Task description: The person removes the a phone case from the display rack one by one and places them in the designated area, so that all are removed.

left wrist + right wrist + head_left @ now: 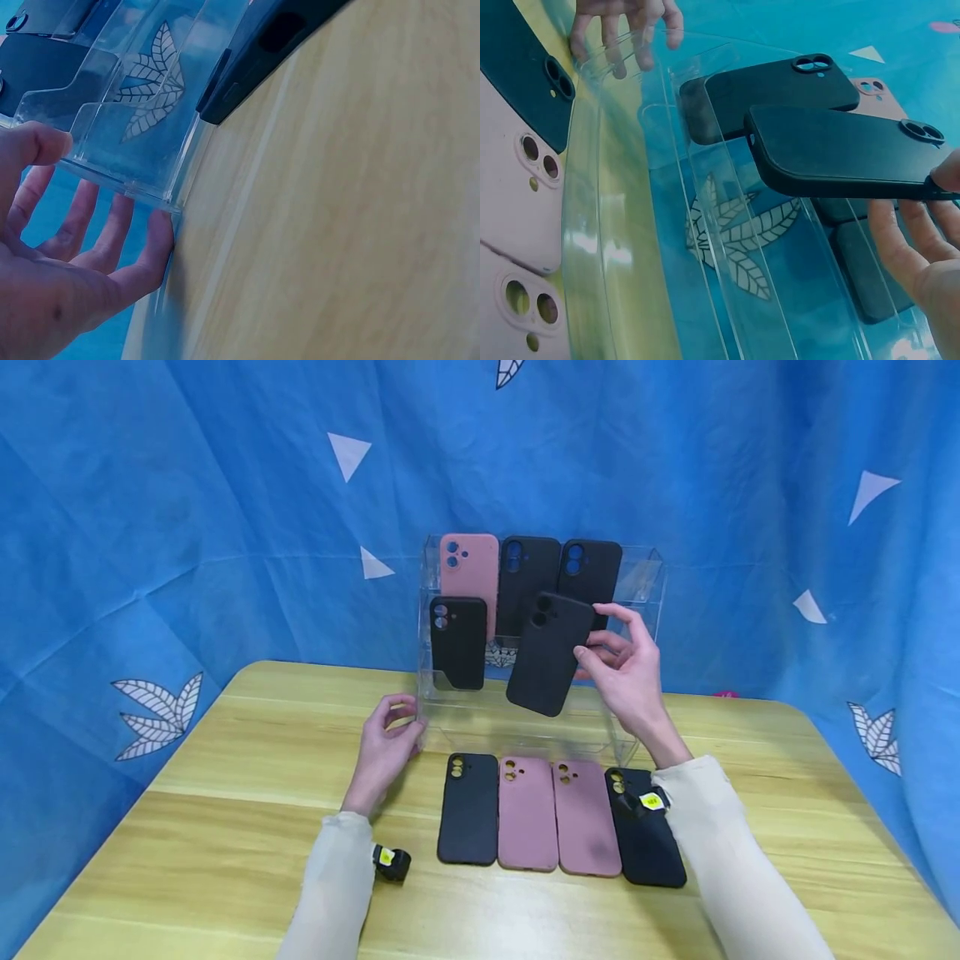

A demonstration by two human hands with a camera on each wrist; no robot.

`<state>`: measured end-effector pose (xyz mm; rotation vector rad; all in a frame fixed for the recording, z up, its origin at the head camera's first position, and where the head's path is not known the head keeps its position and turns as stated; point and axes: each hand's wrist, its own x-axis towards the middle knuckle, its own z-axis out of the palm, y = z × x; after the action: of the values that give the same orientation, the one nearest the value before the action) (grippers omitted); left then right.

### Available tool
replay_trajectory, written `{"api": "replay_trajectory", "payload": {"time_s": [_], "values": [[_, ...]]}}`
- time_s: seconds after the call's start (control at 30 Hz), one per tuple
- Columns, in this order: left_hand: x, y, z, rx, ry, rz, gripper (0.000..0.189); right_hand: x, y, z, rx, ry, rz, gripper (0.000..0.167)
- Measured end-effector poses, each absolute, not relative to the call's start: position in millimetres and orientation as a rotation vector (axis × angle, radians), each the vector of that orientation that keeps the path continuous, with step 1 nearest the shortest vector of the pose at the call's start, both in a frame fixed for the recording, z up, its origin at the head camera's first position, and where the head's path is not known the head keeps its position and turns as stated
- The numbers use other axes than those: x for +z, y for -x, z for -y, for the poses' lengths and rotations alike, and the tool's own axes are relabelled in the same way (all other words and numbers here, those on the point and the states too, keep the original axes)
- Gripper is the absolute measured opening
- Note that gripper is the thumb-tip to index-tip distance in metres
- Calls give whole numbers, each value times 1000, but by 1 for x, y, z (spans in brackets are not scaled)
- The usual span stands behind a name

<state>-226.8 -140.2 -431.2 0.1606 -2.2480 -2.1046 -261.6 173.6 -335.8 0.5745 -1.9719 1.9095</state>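
Observation:
My right hand pinches a black phone case by its right edge, thumb in front and fingers behind. The case tilts in front of a clear tiered display stand. In the right wrist view the held case is above the stand's lower tier, beside another black case. With thumb and fingers my left hand grips the stand's left lower side; the left wrist view shows the thumb on its wall. A pink case and two black ones stand in the back tier.
On the wooden table, before the stand, lie a black case, two pink cases and another black case partly under the right wrist. A blue cloth hangs behind the table.

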Motion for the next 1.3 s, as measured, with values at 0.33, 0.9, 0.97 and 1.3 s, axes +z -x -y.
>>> {"api": "replay_trajectory", "payload": {"time_s": [0.33, 0.9, 0.97, 1.3], "values": [[-432, 225, 141, -2112, -180, 2234, 37, -342, 248, -190, 1891, -514, 2027, 57], [-430, 228, 142, -2115, -171, 2236, 37, -352, 233, -218, 1862, -474, 2089, 58], [-429, 228, 142, -2118, -171, 2235, 37, -354, 231, -220, 1864, -470, 2094, 58], [-431, 228, 142, -2135, -162, 2247, 37, -362, 219, -234, 1907, -454, 2109, 59]]}}
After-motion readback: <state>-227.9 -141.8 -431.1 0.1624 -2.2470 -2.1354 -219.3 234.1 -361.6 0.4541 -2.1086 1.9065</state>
